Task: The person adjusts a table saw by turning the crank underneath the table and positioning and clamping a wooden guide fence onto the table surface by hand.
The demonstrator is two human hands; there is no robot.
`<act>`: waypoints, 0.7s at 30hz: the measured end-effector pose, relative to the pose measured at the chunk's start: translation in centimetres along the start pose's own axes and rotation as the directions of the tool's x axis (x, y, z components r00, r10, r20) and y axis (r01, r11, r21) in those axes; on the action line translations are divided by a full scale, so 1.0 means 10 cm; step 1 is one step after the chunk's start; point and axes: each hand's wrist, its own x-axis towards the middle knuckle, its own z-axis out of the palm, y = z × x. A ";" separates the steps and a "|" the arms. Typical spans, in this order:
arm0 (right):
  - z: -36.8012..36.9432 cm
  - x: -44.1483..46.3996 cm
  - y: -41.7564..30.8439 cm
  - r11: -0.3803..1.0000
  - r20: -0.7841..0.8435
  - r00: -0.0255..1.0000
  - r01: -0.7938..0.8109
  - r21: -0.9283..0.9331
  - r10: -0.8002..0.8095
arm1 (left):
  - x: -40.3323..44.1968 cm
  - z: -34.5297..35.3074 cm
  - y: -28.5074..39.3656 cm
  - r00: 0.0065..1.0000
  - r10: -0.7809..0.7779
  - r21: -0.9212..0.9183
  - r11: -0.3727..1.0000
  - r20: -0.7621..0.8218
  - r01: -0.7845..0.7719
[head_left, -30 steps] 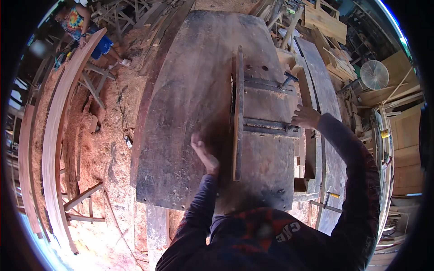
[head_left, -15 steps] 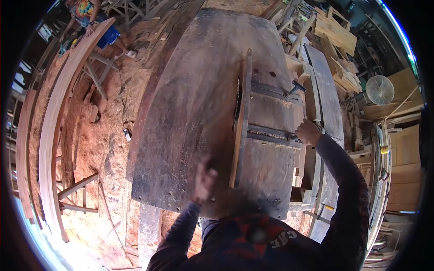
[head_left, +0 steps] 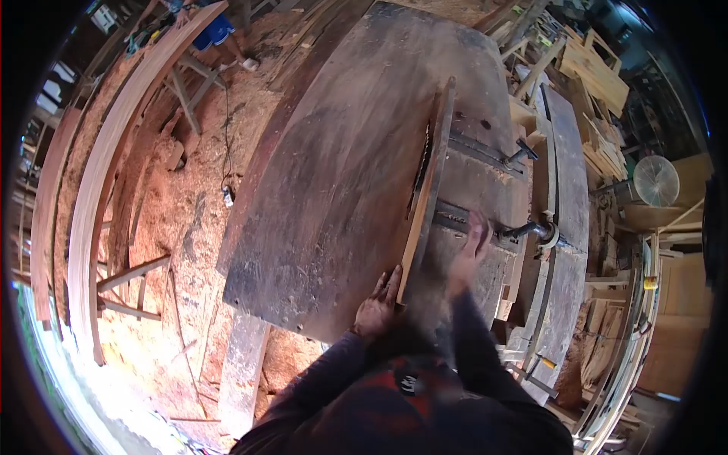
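From my seat far off I see the wooden strip (head_left: pixel 426 210) across the middle of the frame, running from lower centre toward upper centre-right on the dark tabletop (head_left: pixel 326 189); my left hand (head_left: pixel 377 305), at lower centre, lays its fingers on the strip's near end, and I cannot tell whether it pinches the wood; my right hand (head_left: pixel 472 250), just right of the strip, is blurred, so I cannot tell whether it is spread or pressed together; near it, right of centre, sits a dark handle (head_left: pixel 531 230), with a second handle (head_left: pixel 523 150) above; a long plank (head_left: pixel 106 159) curves down the left; a round fan (head_left: pixel 656 182) shows at far right
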 end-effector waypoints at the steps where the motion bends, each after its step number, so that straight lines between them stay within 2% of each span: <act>1: 0.26 -0.25 0.42 0.983 -0.210 0.971 -0.077 0.166 0.111 | 0.00 0.02 -0.02 1.000 0.003 -0.015 1.000 0.004 -0.003; 2: 0.50 -0.47 0.72 0.950 -0.333 0.924 -0.085 0.301 0.188 | 0.01 0.07 -0.07 1.000 -0.010 -0.010 1.000 -0.004 0.010; 4: 0.68 -0.54 0.64 0.809 -0.132 0.924 -0.237 0.538 0.358 | -0.01 0.14 -0.18 0.999 0.035 0.056 0.998 0.017 -0.036; 6: 0.66 -0.40 0.12 0.740 -0.062 0.875 -0.366 0.564 0.480 | -0.04 0.13 -0.19 0.998 0.059 0.056 0.997 0.008 -0.059; 7: 0.59 -0.38 0.19 0.748 -0.061 0.879 -0.363 0.556 0.472 | -0.02 0.14 -0.18 0.996 0.088 0.055 0.995 -0.018 -0.087; 8: 0.51 -0.35 0.33 0.545 0.028 0.887 -0.307 0.780 0.460 | 0.00 0.12 -0.14 0.995 0.090 0.045 0.995 -0.032 -0.089; 10: 0.51 -0.33 0.52 0.283 0.127 0.900 -0.261 0.923 0.418 | -0.01 0.05 -0.07 0.999 -0.010 0.048 0.999 0.040 0.008; 11: 0.54 -0.39 0.56 0.446 0.081 0.914 -0.270 0.854 0.397 | -0.01 0.11 -0.12 0.999 -0.017 0.036 0.999 0.040 0.016; 13: 0.58 -0.58 0.56 0.725 -0.017 0.940 -0.252 0.642 0.342 | 0.00 0.20 -0.26 0.980 0.193 0.137 0.973 -0.055 -0.184; 14: 0.62 -0.60 0.50 0.829 -0.059 0.952 -0.230 0.509 0.300 | -0.01 0.19 -0.23 0.985 0.156 0.060 0.987 -0.079 -0.151; 16: 0.57 -0.58 0.39 0.908 -0.094 0.962 -0.208 0.364 0.258 | -0.01 0.14 -0.17 0.995 0.100 0.031 0.995 -0.028 -0.100; 18: 0.25 -0.24 -0.06 0.822 -0.045 0.914 -0.341 0.456 0.404 | 0.00 0.04 -0.10 0.999 0.041 0.004 0.999 -0.002 -0.041; 20: -0.02 -0.01 -0.13 0.849 -0.071 0.927 -0.303 0.432 0.367 | 0.00 -0.03 -0.02 0.995 -0.054 0.012 0.999 0.083 0.053; 21: -0.18 0.17 -0.13 0.875 -0.102 0.936 -0.270 0.401 0.336 | 0.02 -0.01 -0.03 0.996 -0.046 0.008 0.999 0.074 0.046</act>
